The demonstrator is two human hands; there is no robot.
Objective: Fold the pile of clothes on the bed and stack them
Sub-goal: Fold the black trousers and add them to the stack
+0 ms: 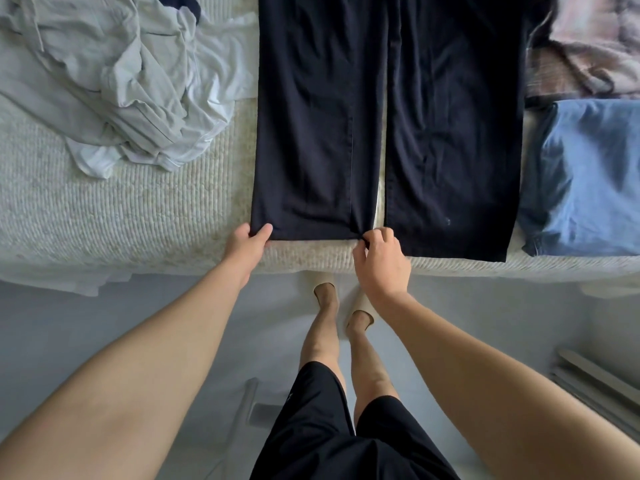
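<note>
Dark navy trousers (388, 116) lie flat on the bed (121, 220), both legs pointing toward me, hems at the front edge. My left hand (246, 245) pinches the outer corner of the left leg's hem. My right hand (381, 258) pinches the inner corner of the same hem, fingers curled on the cloth. A crumpled pile of pale grey and white clothes (117, 81) lies at the left. Folded light blue jeans (585, 178) sit at the right, with a pink-brown plaid garment (585, 46) behind them.
The bed's front edge runs across the middle of the view. I stand on a pale floor (104, 323) close to the bed, bare legs and black shorts below. Grey slats (595, 386) lie on the floor at the lower right.
</note>
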